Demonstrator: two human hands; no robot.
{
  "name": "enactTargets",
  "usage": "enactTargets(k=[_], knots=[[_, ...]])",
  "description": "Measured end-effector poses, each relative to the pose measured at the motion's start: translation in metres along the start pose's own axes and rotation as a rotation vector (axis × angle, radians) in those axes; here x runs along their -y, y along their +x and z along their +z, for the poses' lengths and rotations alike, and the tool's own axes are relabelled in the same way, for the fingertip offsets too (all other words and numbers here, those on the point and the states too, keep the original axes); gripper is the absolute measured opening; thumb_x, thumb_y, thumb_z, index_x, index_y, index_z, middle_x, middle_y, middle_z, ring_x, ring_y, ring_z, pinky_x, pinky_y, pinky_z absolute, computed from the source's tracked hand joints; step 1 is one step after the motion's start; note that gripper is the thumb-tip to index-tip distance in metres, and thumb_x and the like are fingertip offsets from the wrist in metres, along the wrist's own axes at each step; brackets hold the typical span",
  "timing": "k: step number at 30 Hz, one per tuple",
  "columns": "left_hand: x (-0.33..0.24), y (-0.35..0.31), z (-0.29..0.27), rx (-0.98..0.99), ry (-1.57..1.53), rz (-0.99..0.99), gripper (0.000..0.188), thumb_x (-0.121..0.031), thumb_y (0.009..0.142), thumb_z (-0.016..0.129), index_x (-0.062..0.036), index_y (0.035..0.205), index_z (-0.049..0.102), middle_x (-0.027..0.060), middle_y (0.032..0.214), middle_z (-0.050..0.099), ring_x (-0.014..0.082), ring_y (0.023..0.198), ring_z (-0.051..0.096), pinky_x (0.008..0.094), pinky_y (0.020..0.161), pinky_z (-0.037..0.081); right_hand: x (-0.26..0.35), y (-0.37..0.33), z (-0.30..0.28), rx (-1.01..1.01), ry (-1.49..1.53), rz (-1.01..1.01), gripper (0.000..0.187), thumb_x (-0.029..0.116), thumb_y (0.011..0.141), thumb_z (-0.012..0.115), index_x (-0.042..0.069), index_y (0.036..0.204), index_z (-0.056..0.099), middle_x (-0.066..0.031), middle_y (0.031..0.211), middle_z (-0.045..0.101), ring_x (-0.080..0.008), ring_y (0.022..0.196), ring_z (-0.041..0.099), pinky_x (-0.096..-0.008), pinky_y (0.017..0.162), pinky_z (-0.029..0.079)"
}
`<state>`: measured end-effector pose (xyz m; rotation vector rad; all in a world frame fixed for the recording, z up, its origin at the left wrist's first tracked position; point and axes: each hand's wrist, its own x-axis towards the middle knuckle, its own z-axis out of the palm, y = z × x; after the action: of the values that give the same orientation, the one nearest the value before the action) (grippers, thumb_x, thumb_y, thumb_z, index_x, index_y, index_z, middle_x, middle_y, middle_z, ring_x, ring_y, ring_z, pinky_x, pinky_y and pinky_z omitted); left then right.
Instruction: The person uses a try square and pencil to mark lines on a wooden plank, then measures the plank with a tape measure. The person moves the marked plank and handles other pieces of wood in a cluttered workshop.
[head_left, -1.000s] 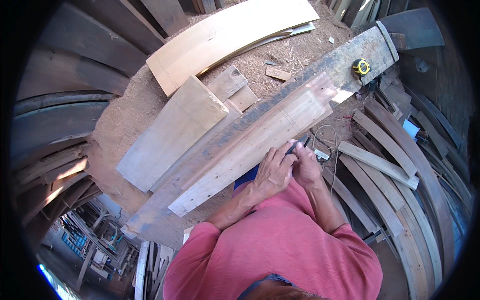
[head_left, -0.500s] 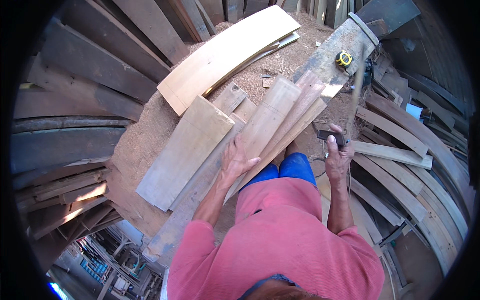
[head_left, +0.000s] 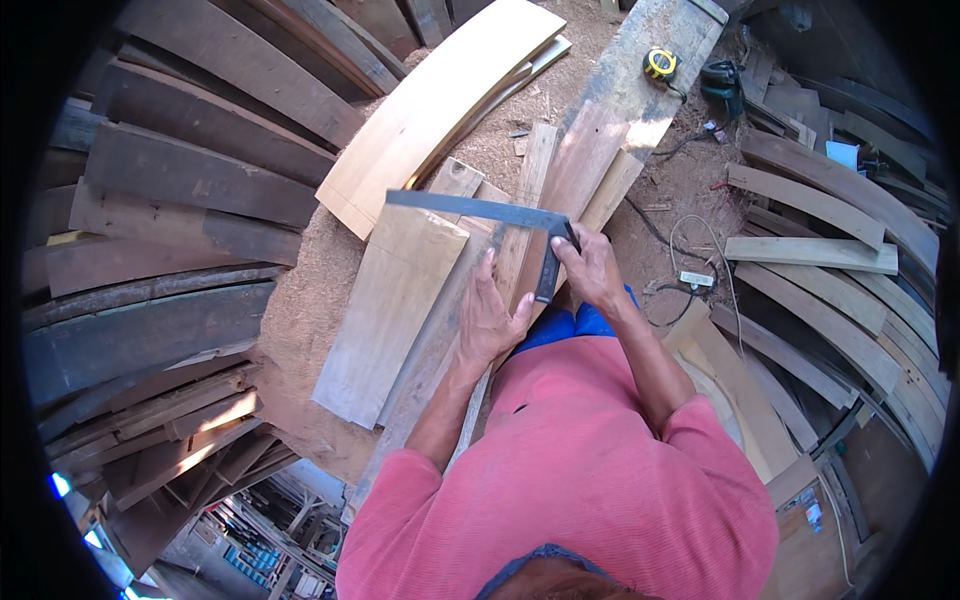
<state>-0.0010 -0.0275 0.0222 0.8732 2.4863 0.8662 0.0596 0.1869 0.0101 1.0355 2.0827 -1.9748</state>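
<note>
My right hand (head_left: 594,268) is closed around the dark handle of a try square (head_left: 470,207). Its long metal blade points left, over the tops of several boards. A wooden board (head_left: 536,165) stands narrow edge up under the blade, between the thumb and straight fingers of my left hand (head_left: 490,320). To its right lies a reddish board (head_left: 590,145) on a lighter one (head_left: 614,190). A wide pale board (head_left: 390,320) rests left of my left hand. The lower part of the held board is partly hidden by my hand.
A yellow and black tape measure (head_left: 660,65) sits on the far end of the worn bench plank (head_left: 640,40). Curved pale boards (head_left: 440,100) lie on sawdust beyond. Cables and a white socket block (head_left: 696,279) lie at right, with stacked boards on both sides.
The board under my left hand has gone from lying flat to standing on edge. My right hand has moved left and brought the try square across the board.
</note>
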Motion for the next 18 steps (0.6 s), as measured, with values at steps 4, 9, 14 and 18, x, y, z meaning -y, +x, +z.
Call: enactTargets(k=[4, 9, 14, 18], knots=[[-0.028, 0.040, -0.003, 0.010, -0.087, 0.082, 0.104, -0.026, 0.082, 0.087, 0.0021, 0.164, 0.029, 0.0388, 0.151, 0.048, 0.0555, 0.138, 0.051, 0.0580, 0.118, 0.043, -0.014, 0.019, 0.002, 0.035, -0.008, 0.041, 0.027, 0.020, 0.103, 0.063, -0.004, 0.105, 0.074, -0.0144, 0.082, 0.071, -0.0179, 0.079, 0.068, -0.0404, 0.076, 0.055], [-0.030, 0.059, 0.025, -0.065, 0.092, 0.065, 0.093, -0.024, 0.080, 0.087, -0.0112, 0.161, 0.046, 0.0417, 0.146, 0.052, 0.0576, 0.131, 0.056, 0.0611, 0.111, 0.047, -0.029, 0.030, 0.020, 0.035, 0.165, -0.083, 0.021, 0.014, 0.104, 0.064, -0.005, 0.107, 0.074, -0.0025, 0.087, 0.070, -0.0098, 0.082, 0.062, -0.0335, 0.075, 0.054], [-0.011, 0.066, 0.044, -0.197, 0.073, 0.068, 0.073, -0.018, 0.083, 0.084, -0.0234, 0.152, 0.063, 0.0359, 0.137, 0.060, 0.0515, 0.119, 0.064, 0.0585, 0.102, 0.053, -0.029, 0.035, 0.026, 0.041, 0.316, -0.083, 0.022, 0.015, 0.099, 0.068, -0.004, 0.106, 0.076, -0.0054, 0.083, 0.073, -0.0095, 0.079, 0.064, -0.0335, 0.072, 0.055], [-0.012, 0.067, 0.046, -0.219, 0.074, 0.045, 0.070, -0.018, 0.084, 0.083, -0.0273, 0.151, 0.066, 0.0312, 0.134, 0.060, 0.0477, 0.118, 0.063, 0.0562, 0.101, 0.053, -0.035, 0.038, 0.029, 0.008, 0.356, -0.076, 0.020, 0.013, 0.098, 0.069, -0.004, 0.105, 0.076, -0.0035, 0.082, 0.071, -0.0081, 0.077, 0.063, -0.0317, 0.069, 0.054]])
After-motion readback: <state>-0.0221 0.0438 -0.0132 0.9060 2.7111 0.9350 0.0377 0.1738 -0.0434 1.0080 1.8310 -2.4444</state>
